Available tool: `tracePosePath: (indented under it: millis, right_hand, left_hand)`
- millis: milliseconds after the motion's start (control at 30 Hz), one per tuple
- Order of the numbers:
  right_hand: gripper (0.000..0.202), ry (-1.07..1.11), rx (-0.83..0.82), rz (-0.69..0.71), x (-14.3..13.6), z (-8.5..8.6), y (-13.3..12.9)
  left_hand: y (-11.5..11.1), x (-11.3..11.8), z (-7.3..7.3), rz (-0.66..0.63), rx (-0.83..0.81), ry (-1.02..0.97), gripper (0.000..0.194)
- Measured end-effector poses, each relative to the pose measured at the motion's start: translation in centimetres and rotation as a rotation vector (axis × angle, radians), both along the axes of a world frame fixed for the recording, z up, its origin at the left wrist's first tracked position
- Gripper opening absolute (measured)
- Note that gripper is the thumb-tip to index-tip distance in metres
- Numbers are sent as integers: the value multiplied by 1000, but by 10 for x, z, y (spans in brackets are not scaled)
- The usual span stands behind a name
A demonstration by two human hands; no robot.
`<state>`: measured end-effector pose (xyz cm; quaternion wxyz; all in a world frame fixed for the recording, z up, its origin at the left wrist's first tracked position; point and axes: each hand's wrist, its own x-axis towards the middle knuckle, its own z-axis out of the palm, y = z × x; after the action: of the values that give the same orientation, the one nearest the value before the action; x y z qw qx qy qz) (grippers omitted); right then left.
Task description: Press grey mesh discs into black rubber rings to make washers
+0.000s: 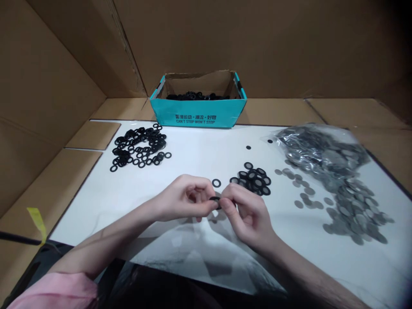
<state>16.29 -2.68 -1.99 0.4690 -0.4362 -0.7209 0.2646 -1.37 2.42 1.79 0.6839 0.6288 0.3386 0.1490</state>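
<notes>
Between my two hands, above the white tabletop, is a black rubber ring (214, 199) with a grey disc partly showing in it. My left hand (189, 198) pinches the ring's left side between thumb and fingers. On the right side my right hand (247, 212) grips it too, its fingertips hiding part of the rim. Just beyond my hands a single black ring (216, 183) lies flat. Next to my right hand sits a small pile of black rings with grey discs (252, 176) inside them.
Loose black rings (141, 146) are heaped at the left. A teal cardboard box (198, 112) holding more rings stands at the back. On the right, a clear plastic bag (322, 148) of grey discs lies by spilled discs (354, 210). Cardboard walls (257, 47) surround the table.
</notes>
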Motion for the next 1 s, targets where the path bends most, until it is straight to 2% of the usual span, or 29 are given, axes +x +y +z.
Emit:
tracePosePath:
  millis: [100, 167, 233, 533, 867, 1000]
  right_hand:
    - [23, 4, -2, 55, -1, 1, 0]
    - [22, -7, -1, 124, 0, 1, 3]
    - [22, -22, -28, 149, 1, 1, 5]
    - [29, 77, -222, 80, 3, -1, 1]
    - [28, 83, -150, 62, 2, 1, 0]
    - [27, 57, -112, 52, 1, 4, 0]
  left_hand:
    - [6, -4, 1, -86, 27, 66, 14]
    - [7, -5, 0, -95, 57, 84, 12]
    - [6, -5, -1, -56, 106, 76, 10]
    - [-4, -4, 3, 86, 236, -11, 15]
    - [-3, -5, 2, 62, 253, -3, 17]
    - [-1, -7, 3, -17, 165, 10, 17]
